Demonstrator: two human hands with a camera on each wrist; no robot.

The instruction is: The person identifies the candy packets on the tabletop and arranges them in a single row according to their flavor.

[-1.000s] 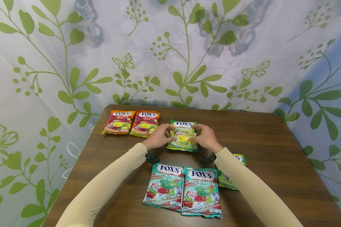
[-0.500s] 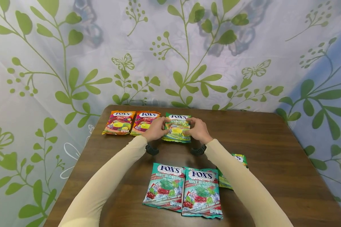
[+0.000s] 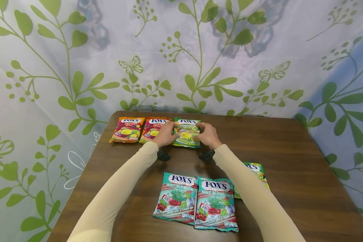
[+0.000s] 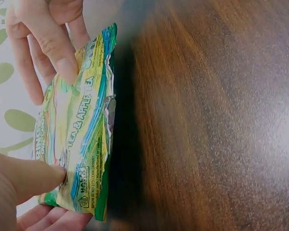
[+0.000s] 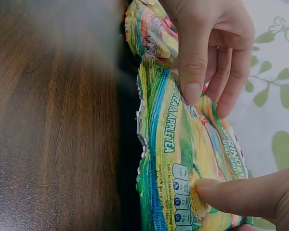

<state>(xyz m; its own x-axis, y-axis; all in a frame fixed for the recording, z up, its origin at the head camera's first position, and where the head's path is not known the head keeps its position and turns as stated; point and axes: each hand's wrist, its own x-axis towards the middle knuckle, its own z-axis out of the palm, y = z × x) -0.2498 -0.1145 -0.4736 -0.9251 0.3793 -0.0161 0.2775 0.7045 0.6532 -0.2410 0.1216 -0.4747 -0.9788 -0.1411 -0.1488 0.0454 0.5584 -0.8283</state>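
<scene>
Where the head view looks down the brown wooden table (image 3: pixel 275 144), Fox's Spring Tea candy bag (image 3: pixel 186 133) lies toward the far edge, face up, just right of two Fox's Fruits bags: the outer one (image 3: pixel 127 130) and the inner one (image 3: pixel 152 127), partly behind the left hand (image 3: pixel 165 135). The right hand (image 3: pixel 208 135) is on the opposite side; both hands grip the Spring Tea bag by its side edges. Nearer the person, two teal bags, both lettered FOX'S MINT BLOSSOM, lie side by side: left one (image 3: pixel 175 199), right one (image 3: pixel 216 205). A green-yellow Fox's bag (image 3: pixel 255 167) is half hidden by the right sleeve (image 3: pixel 251 191); its flavour name is covered.

Left wrist view: the left thumb (image 4: pixel 36 179) presses the printed face, its fingers curled beneath, the bag pinched between. Legible: "TEA & APPLE TEA", a halal mark, a "BPOM RI MD" number too small to trust. Film looks glossy, creased; judged light, soft, a little slippery, lumpy with candies. Sides best for holding; crimped seam is thin.

Right wrist view: the right thumb (image 5: pixel 231 196) pins the opposite side, fingers mostly hidden underneath. "SPRING" and a column of nutrition icons show. Whether the near seam touches wood, cannot tell.
</scene>
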